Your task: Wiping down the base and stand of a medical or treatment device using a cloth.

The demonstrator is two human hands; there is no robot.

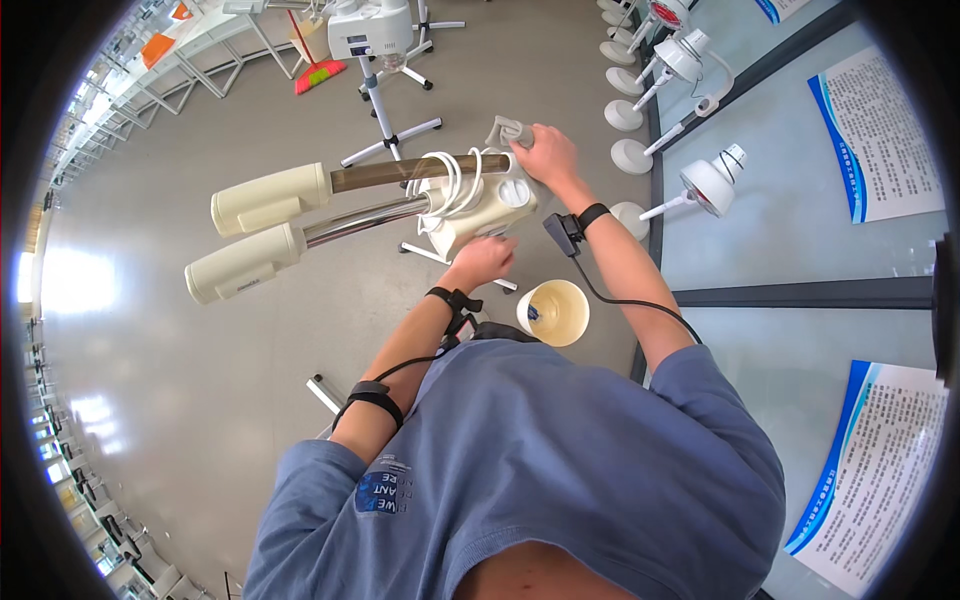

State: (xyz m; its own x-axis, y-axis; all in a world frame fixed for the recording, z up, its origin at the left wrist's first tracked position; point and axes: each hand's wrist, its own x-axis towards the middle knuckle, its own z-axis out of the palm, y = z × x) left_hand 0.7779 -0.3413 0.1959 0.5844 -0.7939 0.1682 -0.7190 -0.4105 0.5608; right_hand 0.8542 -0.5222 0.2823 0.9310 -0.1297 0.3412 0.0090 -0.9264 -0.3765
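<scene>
A cream two-armed facial steamer (480, 206) on a wheeled stand is in front of me. Its two nozzle heads (259, 225) point to the left, and a white power cord (452, 184) is looped around its arms. At the far end of the body, my right hand (551, 154) grips a folded grey cloth (510, 132). The fingers of my left hand (484, 259) are curled at the near side of the body. Whether they hold or only touch it, I cannot tell.
A cream bucket (555, 313) stands on the floor close before me. Several white infrared lamps (705, 184) line the glass wall on the right. Beyond the machine are another white steamer (371, 34) and a broom (320, 75). A long white table (187, 37) runs at the upper left.
</scene>
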